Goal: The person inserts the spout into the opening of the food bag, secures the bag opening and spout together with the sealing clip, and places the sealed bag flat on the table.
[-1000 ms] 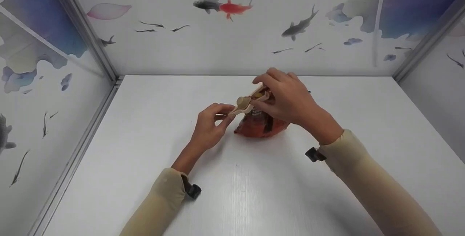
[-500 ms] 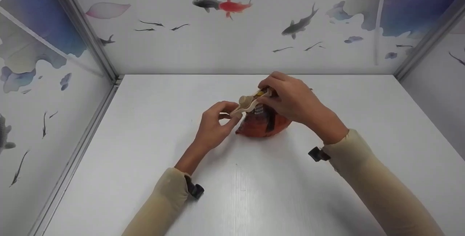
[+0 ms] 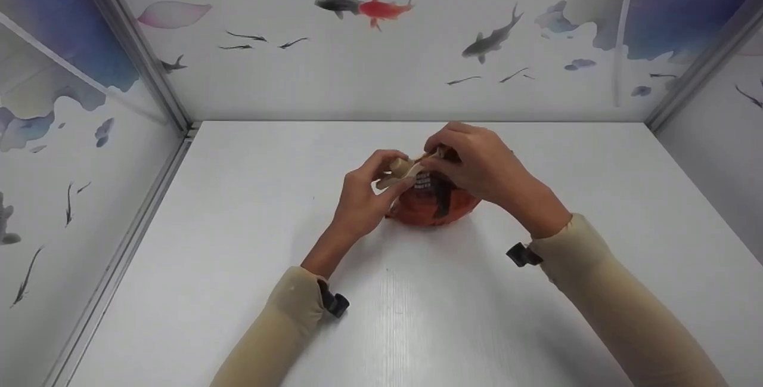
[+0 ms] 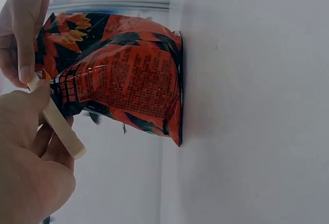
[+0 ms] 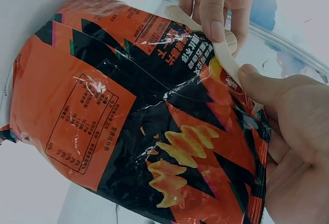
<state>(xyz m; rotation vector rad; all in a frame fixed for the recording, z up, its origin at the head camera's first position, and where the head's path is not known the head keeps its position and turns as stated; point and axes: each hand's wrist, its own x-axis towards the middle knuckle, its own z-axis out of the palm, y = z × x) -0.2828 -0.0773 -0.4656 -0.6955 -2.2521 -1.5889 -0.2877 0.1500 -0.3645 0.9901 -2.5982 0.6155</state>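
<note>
An orange and black chip bag [image 3: 435,208] stands on the table, its top edge gathered between my hands. Across that top runs a cream bag clip [image 4: 61,129] with a round knob [image 3: 399,166]. My left hand [image 3: 366,199] pinches the clip near the knob, thumb on one side and fingers on the other. At the bag's upper right corner, my right hand [image 3: 486,163] pinches the clip's other part together with the bag top. In the right wrist view the clip [image 5: 226,62] lies along the bag's edge; the right fingers are partly hidden behind the bag.
The white table [image 3: 238,226] is bounded by printed panels with fish at the back [image 3: 381,77] and sides, joined by metal frame posts [image 3: 143,53]. A small black device [image 3: 524,254] sits at each wrist.
My left hand has shifted right and slightly up along the clip, from its end to around the knob. The two clip arms look closer together. My right hand has moved slightly right and down.
</note>
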